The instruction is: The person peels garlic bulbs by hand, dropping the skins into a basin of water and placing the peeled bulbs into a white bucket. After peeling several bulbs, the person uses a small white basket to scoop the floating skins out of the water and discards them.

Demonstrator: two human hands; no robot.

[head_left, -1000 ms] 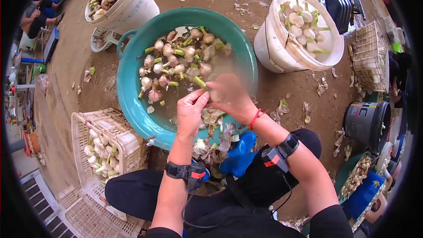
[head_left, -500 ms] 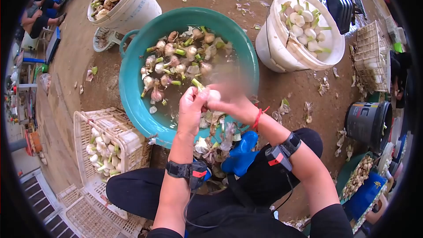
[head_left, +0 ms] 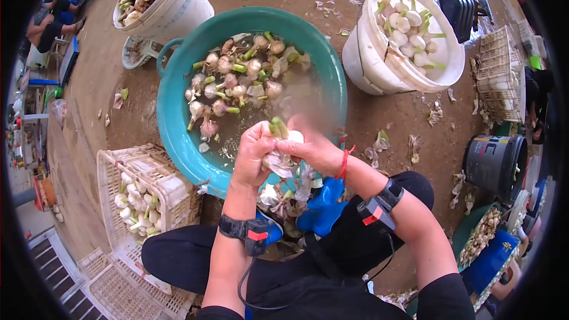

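Observation:
My left hand [head_left: 253, 149] and my right hand [head_left: 320, 151] meet over the near side of a green tub [head_left: 168, 98]. Between them is a garlic bulb [head_left: 295, 137], white and smooth, with a short green stem. Both hands are closed on it, the right one partly blurred. Loose papery skin [head_left: 278, 163] hangs below my left fingers. Unpeeled garlic bulbs [head_left: 224, 64] with purplish skins and cut green stems lie in murky water in the tub.
A white bucket [head_left: 361, 62] of peeled garlic stands right of the tub, another bucket [head_left: 178, 9] of unpeeled garlic to its upper left. A plastic crate [head_left: 178, 189] holding white bulbs is at my left knee. Skins [head_left: 414, 148] litter the floor; blue boots [head_left: 323, 204] are below my hands.
The stem and bulb have turned between my hands, and a flap of loose skin now hangs beneath them. Both hands stay close together; the view has shifted slightly.

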